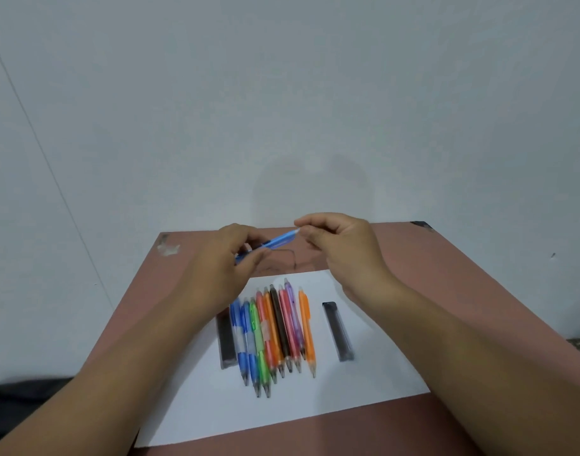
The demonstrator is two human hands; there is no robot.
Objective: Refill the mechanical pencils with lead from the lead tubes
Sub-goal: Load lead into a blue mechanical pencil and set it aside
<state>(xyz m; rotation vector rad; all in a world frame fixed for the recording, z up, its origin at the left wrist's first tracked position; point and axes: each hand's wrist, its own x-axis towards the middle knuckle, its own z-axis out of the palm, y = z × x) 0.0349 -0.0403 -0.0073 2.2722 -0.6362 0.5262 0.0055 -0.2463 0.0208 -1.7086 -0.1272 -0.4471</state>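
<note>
My left hand [229,258] holds a blue pencil [275,241] up over the table [446,291]. My right hand [341,248] pinches its top end — fingers closed tight. More pencils [275,334] lie on white paper [364,390], between two lead tubes [338,330].

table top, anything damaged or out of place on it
Yes. The table has a chipped patch at its far-left corner, pale against the reddish-brown surface, and a dark nick at the far-right corner. The pencils and lead tubes lie tidy on the paper.

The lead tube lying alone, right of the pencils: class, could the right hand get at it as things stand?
Probably yes. The lead tube lies uncovered on the paper just below the right hand, though its grip is busy at the blue pencil.
</note>
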